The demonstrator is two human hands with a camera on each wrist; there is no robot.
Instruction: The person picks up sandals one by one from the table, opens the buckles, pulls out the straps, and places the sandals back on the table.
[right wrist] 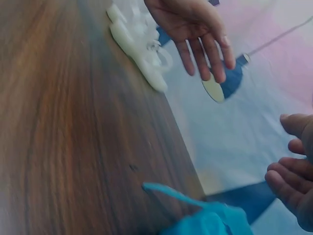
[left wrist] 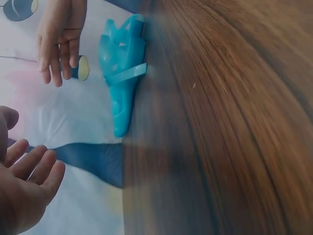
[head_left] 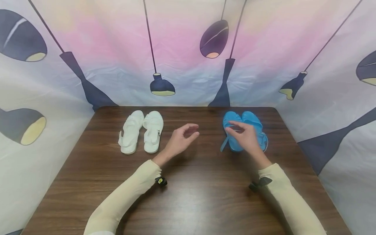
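Observation:
A pair of white sandals [head_left: 152,130] lies side by side at the far left of the table. To the far right is a pair of blue sandals [head_left: 235,143], one strap sticking out to the left. My left hand [head_left: 180,139] hovers above the table, right of the white sandals, fingers relaxed and nothing in them. Over the blue sandals hangs my right hand [head_left: 246,136], hiding part of them; its fingers are loosely bent and hold nothing. In the left wrist view the right hand [left wrist: 61,44] stays apart from the blue sandals [left wrist: 122,73].
The brown wooden table [head_left: 188,182] ends at the back against a curtain [head_left: 188,39] printed with hanging lamps, which also runs along both sides. Each wrist carries a small black camera [head_left: 161,181] on a pale yellow sleeve [head_left: 126,192].

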